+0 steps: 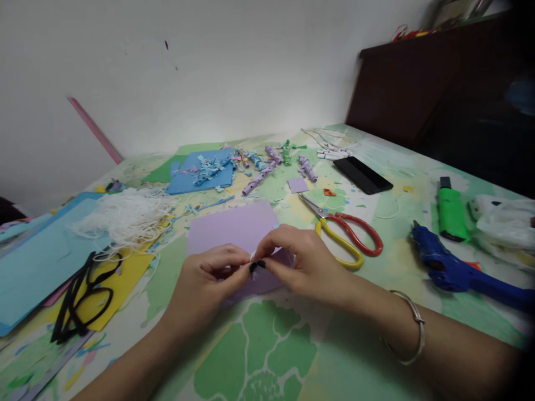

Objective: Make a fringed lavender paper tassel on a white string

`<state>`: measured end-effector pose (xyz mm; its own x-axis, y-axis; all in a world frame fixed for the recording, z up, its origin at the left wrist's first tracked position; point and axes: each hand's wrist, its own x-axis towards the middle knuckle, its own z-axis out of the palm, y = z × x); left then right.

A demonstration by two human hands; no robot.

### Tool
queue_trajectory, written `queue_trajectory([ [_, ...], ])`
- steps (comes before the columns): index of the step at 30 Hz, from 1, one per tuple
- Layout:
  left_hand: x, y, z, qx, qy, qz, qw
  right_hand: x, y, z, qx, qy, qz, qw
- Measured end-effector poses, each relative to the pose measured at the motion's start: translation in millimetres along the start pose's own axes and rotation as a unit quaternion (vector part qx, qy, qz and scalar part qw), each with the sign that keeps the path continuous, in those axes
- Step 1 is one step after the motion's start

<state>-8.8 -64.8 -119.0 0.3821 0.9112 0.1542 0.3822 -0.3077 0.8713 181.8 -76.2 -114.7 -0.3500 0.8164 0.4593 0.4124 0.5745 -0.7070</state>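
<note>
1. Left hand (217,273): thumb and finger are pinching a small white piece (253,255), too blurred to identify.
2. Right hand (305,259): fingertips are meeting the left's, pinching the same piece.
3. Purple paper (229,225): lying on the table (334,340), beneath both hands and the piece.
4. Scissors (321,213): lying near the right hand.
5. White string (129,214): lying heaped, left of the purple paper.

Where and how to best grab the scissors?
I'd take the scissors by the red loop and yellow loop, coming from the near right with the right hand. They lie flat, loops splayed toward that side, while the blades point away to the far left, so the loops look the safer end.
</note>
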Motion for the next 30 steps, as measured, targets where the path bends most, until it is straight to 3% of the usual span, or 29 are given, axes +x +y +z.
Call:
queue_trajectory([
  [15,1.7,2.0,2.0,-0.026,-0.024,-0.004,0.999,-0.8,1.6,0.9,-0.032,0.021,-0.009,0.999],
  [30,-1.7,2.0,2.4,-0.021,0.002,-0.007,1.0,-2.0,-0.7,1.4,-0.016,0.016,-0.021,1.0],
])
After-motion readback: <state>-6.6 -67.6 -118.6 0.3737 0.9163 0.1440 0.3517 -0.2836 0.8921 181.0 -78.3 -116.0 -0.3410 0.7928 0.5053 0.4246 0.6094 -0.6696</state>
